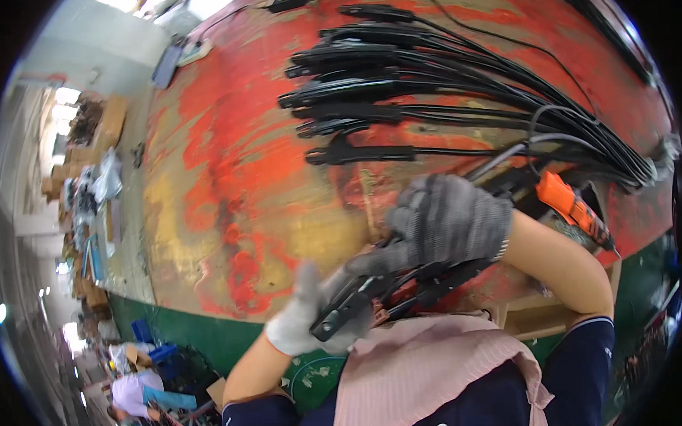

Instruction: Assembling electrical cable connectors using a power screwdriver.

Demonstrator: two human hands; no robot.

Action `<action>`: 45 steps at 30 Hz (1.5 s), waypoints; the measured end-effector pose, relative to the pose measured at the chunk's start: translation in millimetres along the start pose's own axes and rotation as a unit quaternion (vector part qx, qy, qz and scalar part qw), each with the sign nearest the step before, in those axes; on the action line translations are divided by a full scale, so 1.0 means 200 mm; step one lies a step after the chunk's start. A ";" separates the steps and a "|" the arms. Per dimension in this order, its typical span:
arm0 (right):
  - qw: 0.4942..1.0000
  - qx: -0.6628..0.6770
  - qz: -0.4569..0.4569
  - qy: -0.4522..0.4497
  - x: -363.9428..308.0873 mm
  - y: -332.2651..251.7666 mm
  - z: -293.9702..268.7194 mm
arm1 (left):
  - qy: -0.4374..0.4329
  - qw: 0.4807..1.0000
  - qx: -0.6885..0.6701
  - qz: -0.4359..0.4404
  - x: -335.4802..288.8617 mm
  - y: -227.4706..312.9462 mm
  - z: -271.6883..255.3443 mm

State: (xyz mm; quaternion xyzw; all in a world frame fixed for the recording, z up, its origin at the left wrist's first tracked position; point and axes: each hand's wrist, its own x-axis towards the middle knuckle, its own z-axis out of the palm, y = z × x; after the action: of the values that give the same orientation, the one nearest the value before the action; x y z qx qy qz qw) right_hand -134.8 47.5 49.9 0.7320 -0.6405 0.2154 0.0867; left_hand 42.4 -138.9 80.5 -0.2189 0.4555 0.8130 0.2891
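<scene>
A black electrode holder (350, 306), with a long clamp-like body, lies slantwise in front of me at the near edge of the table. My left hand (291, 324), in a white glove, closes around its lower left end from beneath; the raised thumb is blurred. In a grey striped glove, my right hand (454, 220) grips farther up the same piece, its fingers curled. More black parts (452, 280) stick out below the right hand, partly hidden by it. Beyond my hands, several similar black electrode holders (352, 89) lie side by side, handles toward the right.
Black cables (578, 129) run from the holders to a tied bundle at the right. An orange-and-black tool (566, 201) lies near my right forearm. The table top (273, 200) has worn red paint. A wooden drawer (536, 319) shows below; another person (137, 393) is in the background.
</scene>
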 end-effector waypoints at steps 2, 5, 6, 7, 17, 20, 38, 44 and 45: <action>0.999 -0.015 -0.009 -0.042 -0.04 -0.01 0.01 | -0.010 1.000 -0.007 -0.018 0.11 -0.19 -0.03; 0.997 -0.062 0.050 -0.001 -0.23 -0.03 0.07 | 0.028 0.988 -0.132 -0.069 0.25 -0.21 0.11; 0.992 -0.077 0.091 0.051 -0.29 -0.05 0.03 | 0.051 0.988 -0.136 -0.048 0.30 -0.21 0.12; 0.982 -0.095 0.131 0.102 -0.36 -0.06 -0.02 | 0.094 0.975 -0.192 -0.055 0.31 -0.19 0.18; 0.692 0.097 0.704 -0.132 -1.28 -0.19 -0.45 | 0.110 0.981 -0.154 -0.043 0.43 -0.22 0.31; 0.709 0.185 0.676 -0.080 -1.37 -0.12 -0.48 | 0.139 0.976 -0.168 -0.004 0.44 -0.23 0.32; 0.547 0.154 0.409 0.714 -1.18 -0.34 -0.38 | 0.143 0.961 -0.235 0.026 0.47 -0.26 0.36; 0.567 0.153 0.427 0.688 -1.16 -0.35 -0.29 | 0.145 0.974 -0.176 -0.008 0.48 -0.29 0.34; 0.568 0.159 0.426 0.686 -1.17 -0.35 -0.28 | 0.147 0.974 -0.175 -0.008 0.48 -0.30 0.34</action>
State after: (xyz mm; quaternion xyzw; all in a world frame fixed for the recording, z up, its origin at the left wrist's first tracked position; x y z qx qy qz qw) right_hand -97.3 292.1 10.9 0.0090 -0.5820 0.7632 0.2806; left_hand 4.9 -29.6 17.9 -0.3868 0.3424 0.8366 0.1824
